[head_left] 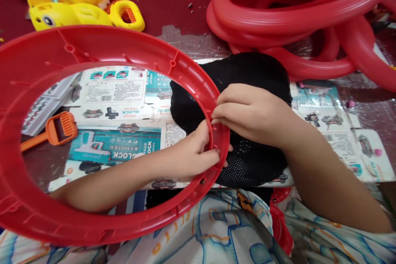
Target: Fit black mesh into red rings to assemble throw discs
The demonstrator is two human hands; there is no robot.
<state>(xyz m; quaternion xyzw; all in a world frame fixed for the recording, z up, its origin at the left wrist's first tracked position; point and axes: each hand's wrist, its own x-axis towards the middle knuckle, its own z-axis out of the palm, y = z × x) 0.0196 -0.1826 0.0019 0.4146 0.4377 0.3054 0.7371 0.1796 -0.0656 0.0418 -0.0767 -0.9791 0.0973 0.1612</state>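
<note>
- Up close, a large red plastic ring (102,49) fills the left half of the view, tilted, its near edge over the person's lap.
- The left hand (193,154) reaches through the ring's opening from the near left; its fingers are curled and pinch the ring's right rim, thumb on the near face.
- The right hand (250,113) comes from the right, fingers bent and bunched together, tips pressed on the same stretch of rim just above the left hand.
- A piece of black mesh (247,78) lies under and behind both hands, touching the ring's right rim; whether either hand grips it, I cannot tell.
- Flattened printed cartons (123,111) cover the desk beneath.
- A stack of red rings (293,8) sits far right.
- Yellow toy parts (77,0) lie far left.
- An orange plastic piece (57,130) shows through the ring's opening.
</note>
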